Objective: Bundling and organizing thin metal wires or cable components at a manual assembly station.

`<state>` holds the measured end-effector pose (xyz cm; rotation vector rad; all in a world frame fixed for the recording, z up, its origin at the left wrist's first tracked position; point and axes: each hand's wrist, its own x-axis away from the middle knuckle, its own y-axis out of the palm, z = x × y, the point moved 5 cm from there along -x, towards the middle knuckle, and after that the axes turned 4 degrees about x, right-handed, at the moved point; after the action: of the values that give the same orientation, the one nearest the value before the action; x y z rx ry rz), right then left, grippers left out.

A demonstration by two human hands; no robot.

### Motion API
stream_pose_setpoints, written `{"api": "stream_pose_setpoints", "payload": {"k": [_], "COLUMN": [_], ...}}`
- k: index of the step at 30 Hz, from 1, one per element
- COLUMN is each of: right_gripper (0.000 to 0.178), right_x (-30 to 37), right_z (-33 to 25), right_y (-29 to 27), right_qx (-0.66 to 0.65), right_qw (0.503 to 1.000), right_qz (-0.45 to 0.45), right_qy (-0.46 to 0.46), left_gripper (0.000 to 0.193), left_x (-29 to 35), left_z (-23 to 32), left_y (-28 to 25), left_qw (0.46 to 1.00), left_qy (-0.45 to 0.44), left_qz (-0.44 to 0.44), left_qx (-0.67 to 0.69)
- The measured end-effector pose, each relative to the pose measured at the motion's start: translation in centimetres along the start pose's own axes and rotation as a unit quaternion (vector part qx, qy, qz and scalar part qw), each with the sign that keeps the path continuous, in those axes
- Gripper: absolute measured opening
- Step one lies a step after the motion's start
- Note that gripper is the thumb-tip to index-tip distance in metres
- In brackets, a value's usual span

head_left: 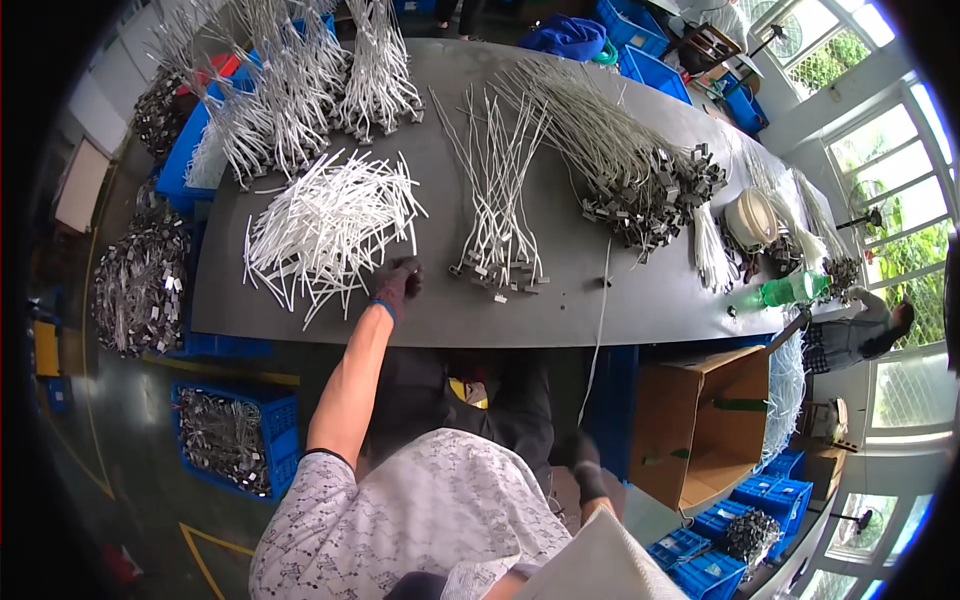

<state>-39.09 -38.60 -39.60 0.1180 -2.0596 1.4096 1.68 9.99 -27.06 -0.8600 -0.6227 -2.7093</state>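
Observation:
My left hand (399, 279), in a dark glove with a blue cuff, is at the near right edge of a loose pile of short white tubes (330, 225). Its fingers are curled closed; what they hold, if anything, is hidden. Below the table edge, beside my right thigh, hangs my right hand (584, 457), also dark-gloved, its fingers too dark to make out. A thin white cord (600, 325) runs over the table edge and down close to it. Right of my left hand lies a spread bunch of wires (497, 210) with grey metal connectors at the near end.
A large heap of wires with connectors (640, 190) covers the table's (420, 325) right middle. More bundles (290, 110) stand at the far left. A green bottle (795, 289) and white bowl (750, 219) sit rightward. An open cardboard box (690, 425) and blue crate (235, 440) flank me.

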Motion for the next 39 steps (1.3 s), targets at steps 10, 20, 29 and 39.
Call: {"api": "stream_pose_setpoints", "payload": {"k": [10, 20, 29, 39], "right_gripper": [0.015, 0.025, 0.033, 0.028], "right_x": [5.5, 3.2, 3.3, -1.9], "right_z": [-9.4, -9.4, -11.4, -29.4], "right_y": [-5.4, -7.8, -8.8, -26.1], "right_qx": [0.049, 0.103, 0.05, -0.49], "right_qw": [0.977, 0.992, 0.978, 0.83], "right_qz": [0.159, 0.006, -0.059, 0.185], "right_qy": [-0.134, -0.069, -0.196, -0.193], "left_gripper": [0.01, 0.014, 0.02, 0.022], "left_x": [9.2, 11.6, 11.5, 17.1], "left_z": [-4.6, 4.0, 0.9, -4.0], "left_y": [20.7, 19.9, 21.5, 21.1], "left_qw": [0.953, 0.939, 0.951, 0.908], "left_qy": [-0.049, 0.303, 0.179, 0.208], "left_qz": [-0.257, -0.103, -0.247, -0.336], "left_qx": [0.153, 0.129, -0.059, -0.139]}}
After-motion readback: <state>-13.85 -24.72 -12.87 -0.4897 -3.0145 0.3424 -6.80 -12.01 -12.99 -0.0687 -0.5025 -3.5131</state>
